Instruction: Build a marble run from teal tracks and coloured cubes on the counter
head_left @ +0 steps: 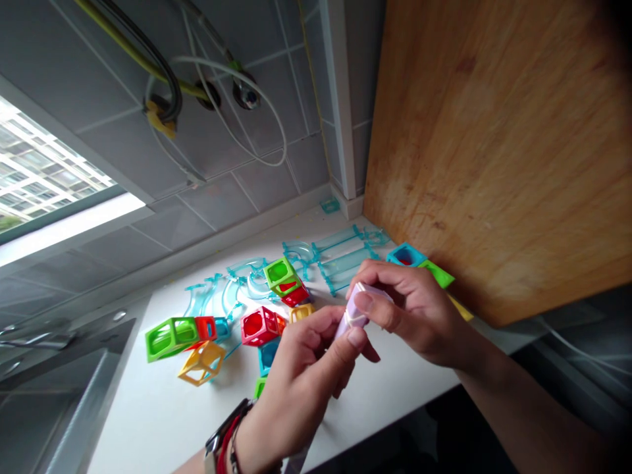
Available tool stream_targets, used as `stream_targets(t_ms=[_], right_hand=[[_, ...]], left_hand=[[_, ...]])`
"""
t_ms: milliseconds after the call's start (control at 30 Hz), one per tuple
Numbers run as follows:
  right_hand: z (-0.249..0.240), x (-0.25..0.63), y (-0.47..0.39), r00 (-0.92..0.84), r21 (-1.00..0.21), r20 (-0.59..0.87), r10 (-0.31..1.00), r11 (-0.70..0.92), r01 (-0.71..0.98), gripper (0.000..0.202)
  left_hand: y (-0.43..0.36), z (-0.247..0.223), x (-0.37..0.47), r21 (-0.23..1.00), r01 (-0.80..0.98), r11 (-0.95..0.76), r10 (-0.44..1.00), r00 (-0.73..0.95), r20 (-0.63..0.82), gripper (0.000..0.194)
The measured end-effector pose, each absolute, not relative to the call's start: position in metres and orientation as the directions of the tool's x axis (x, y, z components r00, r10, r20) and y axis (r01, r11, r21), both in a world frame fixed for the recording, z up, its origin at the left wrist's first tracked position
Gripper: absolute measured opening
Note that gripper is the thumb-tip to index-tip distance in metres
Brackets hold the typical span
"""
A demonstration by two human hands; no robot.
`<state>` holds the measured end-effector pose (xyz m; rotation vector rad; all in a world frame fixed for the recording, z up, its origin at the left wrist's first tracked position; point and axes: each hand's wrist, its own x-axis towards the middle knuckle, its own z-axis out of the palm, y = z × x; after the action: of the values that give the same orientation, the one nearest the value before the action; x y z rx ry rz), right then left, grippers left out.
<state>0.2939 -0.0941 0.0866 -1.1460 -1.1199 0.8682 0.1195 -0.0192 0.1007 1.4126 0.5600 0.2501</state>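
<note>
Both hands come together above the white counter around a small lilac plastic block [356, 306] with a pale seam across it. My left hand [316, 362] pinches its lower end between thumb and fingers. On the upper end, the thumb and fingers of my right hand [412, 313] are closed. Fingers cover much of the block, so its full shape is hidden. Just beyond my left hand lie a red open-frame cube [260, 326], a green open-frame cube [280, 275] and a yellow piece [301, 312].
Clear turquoise track pieces [340, 263] lie along the back of the counter [148, 415]. A green block [170, 339] and a yellow frame cube [202, 363] are at left. A blue cube [405, 254] stands by the leaning wooden board [494, 145]. The sink [64, 395] is far left.
</note>
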Motion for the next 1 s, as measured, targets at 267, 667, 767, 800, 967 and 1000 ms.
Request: stream_targets(t_ms=[267, 667, 767, 800, 967, 1000], right_hand=[[0.067, 0.294, -0.085, 0.07, -0.906, 0.254, 0.965, 0.263, -0.332, 0.036], [0.067, 0.285, -0.086, 0.054, -0.88, 0.092, 0.994, 0.107, -0.463, 0.05], [0.069, 0.283, -0.088, 0.037, -0.866, 0.046, 0.998, 0.059, -0.497, 0.048], [0.07, 0.283, -0.089, 0.04, -0.859, 0.041, 0.998, 0.056, -0.509, 0.047], [0.071, 0.285, -0.088, 0.122, -0.87, 0.119, 0.985, 0.163, -0.466, 0.047], [0.072, 0.285, -0.088, 0.138, -0.876, 0.136, 0.981, 0.184, -0.445, 0.044]], left_hand=[[-0.008, 0.104, 0.118, 0.913, 0.089, 0.399, 0.228, 0.954, -0.193, 0.039], [-0.002, 0.088, 0.114, 0.964, 0.193, 0.181, 0.083, 0.974, -0.211, 0.079], [-0.002, 0.077, 0.116, 0.924, 0.189, 0.333, 0.056, 0.974, -0.219, 0.083], [-0.002, 0.073, 0.117, 0.904, 0.18, 0.388, 0.055, 0.974, -0.218, 0.083], [-0.009, 0.061, 0.124, 0.787, 0.015, 0.616, 0.192, 0.967, -0.168, 0.081], [-0.011, 0.061, 0.125, 0.782, -0.013, 0.624, 0.232, 0.958, -0.17, 0.079]])
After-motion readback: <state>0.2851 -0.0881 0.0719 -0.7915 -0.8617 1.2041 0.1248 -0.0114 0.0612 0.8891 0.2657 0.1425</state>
